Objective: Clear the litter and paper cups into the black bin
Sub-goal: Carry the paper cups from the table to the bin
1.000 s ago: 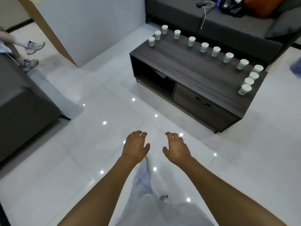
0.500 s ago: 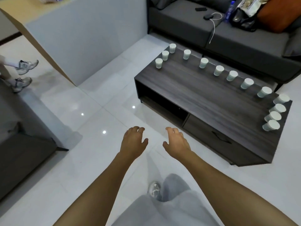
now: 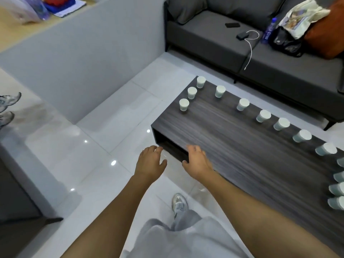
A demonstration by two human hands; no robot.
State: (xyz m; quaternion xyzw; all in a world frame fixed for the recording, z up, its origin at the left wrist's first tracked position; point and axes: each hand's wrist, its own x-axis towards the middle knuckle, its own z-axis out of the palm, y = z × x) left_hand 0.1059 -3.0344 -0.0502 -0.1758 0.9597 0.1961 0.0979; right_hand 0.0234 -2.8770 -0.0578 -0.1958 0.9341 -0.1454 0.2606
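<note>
Both hands are reaching forward empty with fingers relaxed, the left hand (image 3: 151,162) over the floor, the right hand (image 3: 198,161) over the table (image 3: 232,142) edge, likely approaching the upturned paper cups (image 3: 243,104) lining its far rim; no black bin is showing.

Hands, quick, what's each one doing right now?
Left hand: open, holding nothing.
Right hand: open, holding nothing, over the table edge.
</note>
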